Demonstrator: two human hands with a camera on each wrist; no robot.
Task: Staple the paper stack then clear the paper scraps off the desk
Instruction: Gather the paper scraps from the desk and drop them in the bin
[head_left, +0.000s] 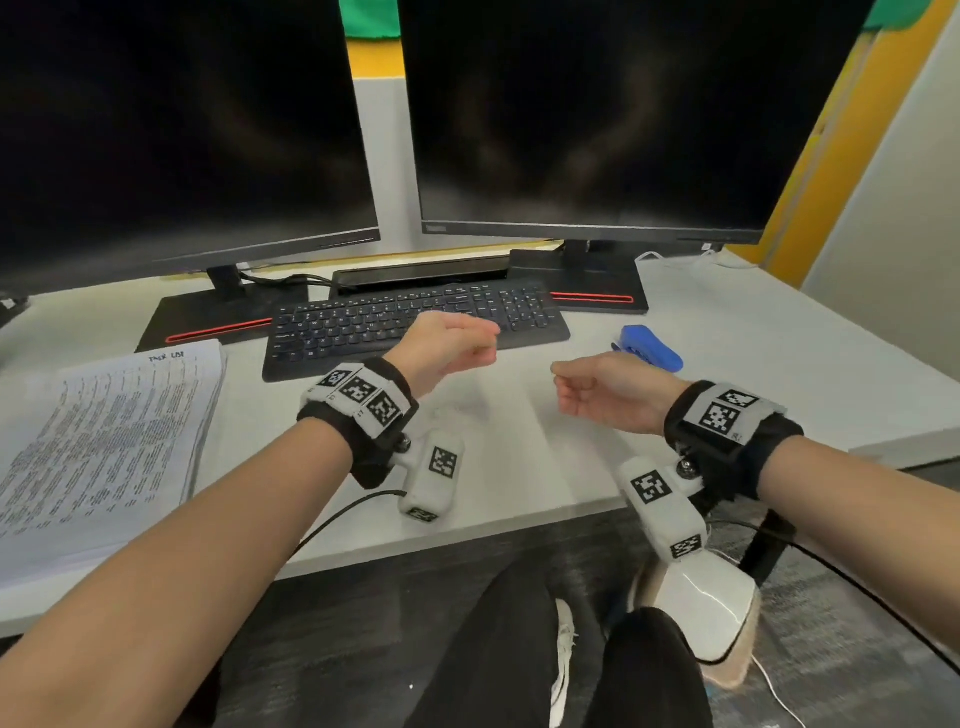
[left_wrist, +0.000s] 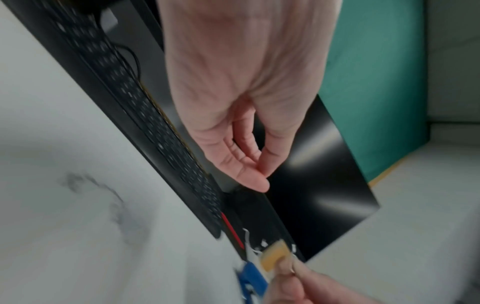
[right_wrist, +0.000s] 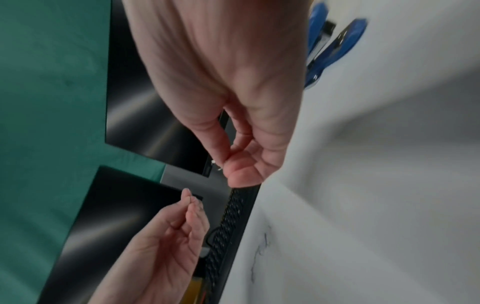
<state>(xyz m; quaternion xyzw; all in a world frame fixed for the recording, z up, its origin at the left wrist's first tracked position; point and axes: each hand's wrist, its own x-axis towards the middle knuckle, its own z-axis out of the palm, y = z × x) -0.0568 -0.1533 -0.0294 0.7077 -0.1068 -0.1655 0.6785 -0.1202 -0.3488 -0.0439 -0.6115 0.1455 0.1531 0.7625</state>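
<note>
Both forearms are bare, with no sleeves in view. The left hand has a black fabric wrist strap behind it, topped by a white band that carries three square black-and-white coded markers. A white, rounded camera pod hangs from the strap on a small metal ball joint; it bears two more markers, and a thin black cable leaves it. The right hand has a matching black strap with a white marker band, a like white pod and a black cable. Black trousers cover the legs, above a white lace-up shoe.
</note>
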